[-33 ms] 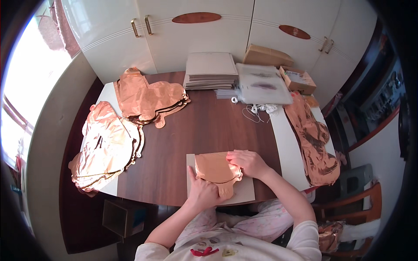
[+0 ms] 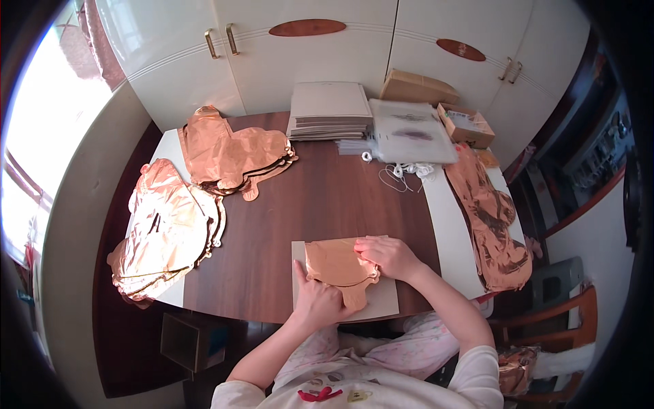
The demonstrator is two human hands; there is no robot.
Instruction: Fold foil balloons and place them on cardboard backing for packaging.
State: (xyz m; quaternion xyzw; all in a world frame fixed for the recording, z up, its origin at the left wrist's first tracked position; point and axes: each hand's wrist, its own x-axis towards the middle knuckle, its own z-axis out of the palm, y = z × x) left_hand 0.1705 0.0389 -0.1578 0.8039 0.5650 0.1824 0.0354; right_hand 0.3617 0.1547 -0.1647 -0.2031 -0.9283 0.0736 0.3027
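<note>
A folded rose-gold foil balloon (image 2: 334, 262) lies on a pale card sheet (image 2: 385, 300) at the near edge of the table. My left hand (image 2: 319, 300) is closed at the balloon's lower left, its fingers curled against the narrow lower flap and its thumb stretched up along the left side. With fingers bent together, my right hand (image 2: 390, 255) grips the balloon's upper right edge. Its fingertips partly cover the foil there. What lies under the curled left fingers is hidden.
Flat rose-gold foil balloons lie in piles at the near left (image 2: 167, 232), far left (image 2: 231, 150) and right (image 2: 484, 218). Along the back are stacked cards (image 2: 330, 102), clear plastic bags (image 2: 409, 129), white string (image 2: 415, 169) and an open box (image 2: 466, 126). A wooden chair (image 2: 582, 320) stands right.
</note>
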